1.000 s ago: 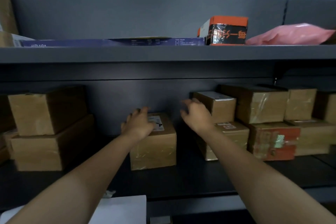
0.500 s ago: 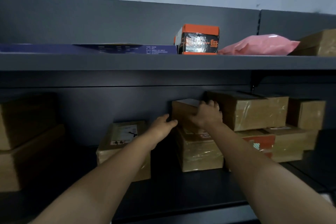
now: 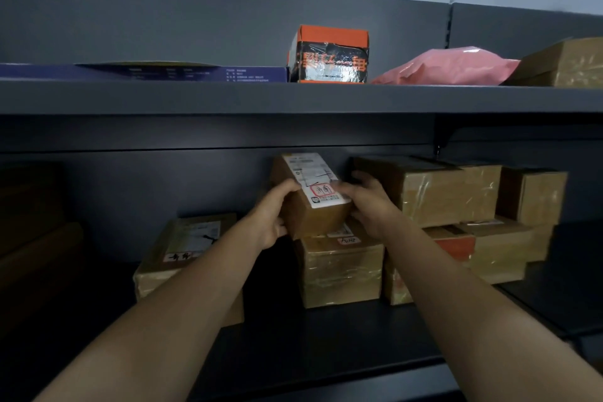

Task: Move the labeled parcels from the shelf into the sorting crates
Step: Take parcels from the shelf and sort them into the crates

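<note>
Head camera, watched from my remote desk: at the far left of the lower shelf (image 3: 293, 336) I make out two dim brown boxes (image 3: 36, 238), one on the other, too dark to read. Above them, on the upper shelf (image 3: 228, 96), lies a flat blue box (image 3: 195, 73). Next along the lower shelf sits a taped box (image 3: 176, 258) with a white label on top, partly hidden behind the left forearm.

The left grip (image 3: 272, 222) clasps the left side of the parcel (image 3: 313, 217), thumb on its top edge. The parcel is a small brown carton with a white label and a red stamp, tilted toward me. It is held over a taped carton (image 3: 341, 274) on the lower shelf. I cannot tell whether the two touch. Straight above, on the upper shelf, stands an orange-and-black box (image 3: 329, 55).

The right grip (image 3: 368, 206) clasps the parcel's right side, fingers curled against it. Just right of it is a stack of taped boxes (image 3: 443, 192), with an orange-sided box (image 3: 456, 246) in its bottom row. Up top, a pink bag (image 3: 447, 67) lies beside a brown box (image 3: 567, 64) at the right edge.
</note>
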`<control>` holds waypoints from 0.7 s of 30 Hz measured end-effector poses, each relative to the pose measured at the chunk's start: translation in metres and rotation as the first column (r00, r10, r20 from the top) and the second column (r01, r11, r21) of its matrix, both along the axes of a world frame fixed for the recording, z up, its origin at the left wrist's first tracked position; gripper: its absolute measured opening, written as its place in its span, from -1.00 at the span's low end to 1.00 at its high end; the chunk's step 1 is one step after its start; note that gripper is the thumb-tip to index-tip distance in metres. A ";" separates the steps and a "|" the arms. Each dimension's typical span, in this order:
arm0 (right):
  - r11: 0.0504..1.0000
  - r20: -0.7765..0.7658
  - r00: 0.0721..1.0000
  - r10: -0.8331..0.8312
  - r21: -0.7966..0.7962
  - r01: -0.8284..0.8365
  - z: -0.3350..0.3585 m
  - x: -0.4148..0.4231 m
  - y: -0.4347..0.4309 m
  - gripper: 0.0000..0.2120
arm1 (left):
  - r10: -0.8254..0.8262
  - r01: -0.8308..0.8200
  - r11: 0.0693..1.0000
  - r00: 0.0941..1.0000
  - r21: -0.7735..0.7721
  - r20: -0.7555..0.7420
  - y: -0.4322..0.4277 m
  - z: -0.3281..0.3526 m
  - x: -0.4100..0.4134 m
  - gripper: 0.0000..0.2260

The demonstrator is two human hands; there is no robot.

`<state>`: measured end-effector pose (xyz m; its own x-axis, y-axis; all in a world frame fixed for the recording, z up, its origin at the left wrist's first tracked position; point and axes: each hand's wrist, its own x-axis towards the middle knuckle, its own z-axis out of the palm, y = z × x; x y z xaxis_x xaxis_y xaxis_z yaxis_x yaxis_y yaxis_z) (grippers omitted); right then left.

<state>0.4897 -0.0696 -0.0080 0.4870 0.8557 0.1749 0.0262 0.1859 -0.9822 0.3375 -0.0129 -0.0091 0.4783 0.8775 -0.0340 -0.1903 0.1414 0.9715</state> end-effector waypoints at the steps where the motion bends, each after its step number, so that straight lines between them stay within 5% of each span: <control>1: 0.995 -0.068 0.995 0.074 -0.061 -0.078 -0.001 0.000 -0.001 -0.61 | 0.003 -0.003 0.998 1.000 0.055 -0.001 0.000 0.000 -0.001 -0.65; 6: 0.953 -0.056 0.955 0.291 -0.072 -0.295 -0.007 0.002 -0.004 -0.68 | -0.040 0.035 0.995 0.998 0.098 0.043 0.001 -0.003 -0.016 -0.65; 11: 0.949 0.005 0.952 0.306 -0.082 -0.305 0.001 -0.015 -0.002 -0.65 | -0.013 0.012 0.993 1.000 0.117 0.010 0.002 0.001 -0.036 -0.71; 17: 0.947 0.045 0.959 0.280 -0.176 -0.268 0.010 -0.068 0.012 -0.78 | 0.427 -0.239 0.842 0.843 0.483 -0.328 0.033 -0.009 -0.105 -0.65; 21: 0.944 0.015 0.970 0.243 -0.232 -0.233 0.009 -0.105 0.026 -0.80 | 0.533 -0.413 0.838 0.759 0.357 -0.373 0.059 -0.036 -0.177 -0.38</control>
